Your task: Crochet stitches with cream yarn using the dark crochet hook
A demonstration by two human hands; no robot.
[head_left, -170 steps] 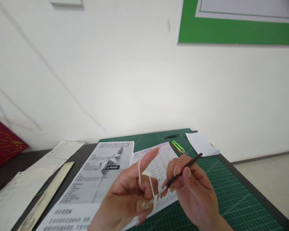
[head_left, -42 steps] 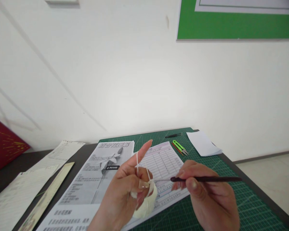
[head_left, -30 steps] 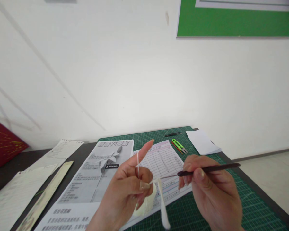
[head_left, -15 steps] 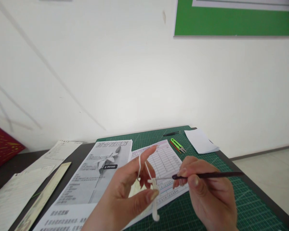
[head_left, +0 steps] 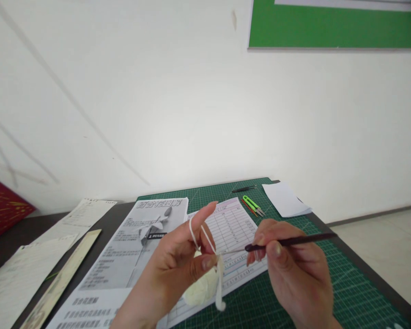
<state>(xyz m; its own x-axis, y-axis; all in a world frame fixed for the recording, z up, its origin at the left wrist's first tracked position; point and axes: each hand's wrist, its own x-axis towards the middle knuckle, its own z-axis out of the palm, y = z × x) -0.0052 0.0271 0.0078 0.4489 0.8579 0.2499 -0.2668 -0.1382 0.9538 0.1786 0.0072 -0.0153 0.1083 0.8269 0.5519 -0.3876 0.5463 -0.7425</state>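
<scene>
My left hand (head_left: 180, 262) pinches a small strip of white crochet work (head_left: 219, 285) between thumb and fingers. A white strand of yarn (head_left: 208, 235) loops over its raised index finger and runs down to the stitches. In my right hand (head_left: 294, 269) is a crochet hook (head_left: 291, 241) with a dark handle, held like a pen. Its thin metal shaft points left and meets the top of the work; the hook's tip is hidden at the stitches. Below the left hand, a pale cream ball of yarn (head_left: 202, 289) rests on the printed chart sheet (head_left: 238, 269).
A green cutting mat (head_left: 356, 288) covers much of the dark table. On it lie green thread snips (head_left: 252, 205), a black slim tool (head_left: 244, 188) and folded white paper (head_left: 286, 199). Left are a printed pattern sheet (head_left: 123, 246), handwritten papers (head_left: 30, 260) and a long pale strip (head_left: 63, 278).
My left hand has shifted slightly left and its thumb has closed nearer the hook, uncovering more of the yarn ball. The hook's handle end has tilted up.
</scene>
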